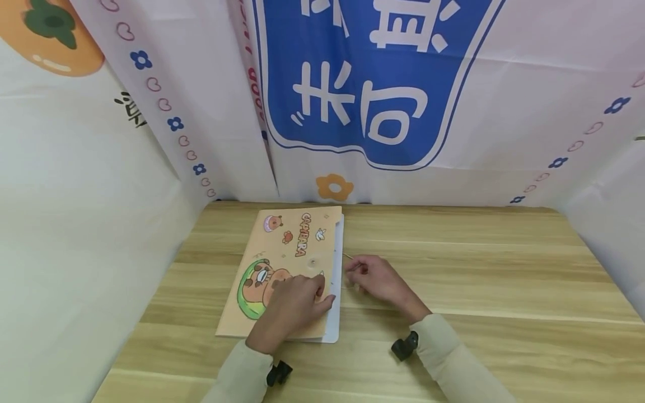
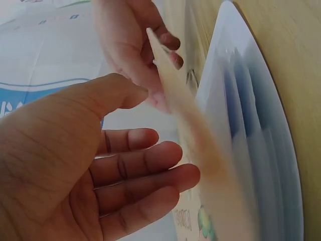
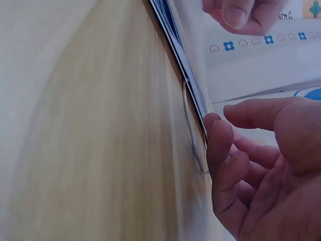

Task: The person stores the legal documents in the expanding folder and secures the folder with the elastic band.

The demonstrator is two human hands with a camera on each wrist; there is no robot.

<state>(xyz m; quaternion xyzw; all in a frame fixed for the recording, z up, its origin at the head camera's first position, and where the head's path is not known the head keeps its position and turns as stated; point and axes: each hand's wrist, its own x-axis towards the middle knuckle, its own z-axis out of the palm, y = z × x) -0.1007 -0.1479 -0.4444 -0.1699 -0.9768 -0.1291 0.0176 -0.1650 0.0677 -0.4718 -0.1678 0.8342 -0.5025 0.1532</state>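
Observation:
An expanding file folder (image 1: pixel 308 235) with a tan capybara cover lies on the table, its white inner layers (image 1: pixel 333 324) showing along the right edge. My left hand (image 1: pixel 297 302) is over the lower part of the cover, with fingers loosely bent and nothing between them. In the left wrist view the cover's edge (image 2: pixel 173 80) stands apart from the pale pockets (image 2: pixel 241 110). Beside the right edge is my right hand (image 1: pixel 375 278), fingers loosely curled and thumb apart. A thin cord loop (image 3: pixel 189 120) sticks out from the folder near those fingers; whether they touch it is unclear.
The folder lies on the left half of a wood-grain table (image 1: pixel 478 268). A printed white cloth (image 1: pixel 504 112) hangs behind the table, and pale walls rise at both sides. A black wrist mount (image 1: pixel 405 346) is on the right sleeve, another (image 1: pixel 279 374) on the left.

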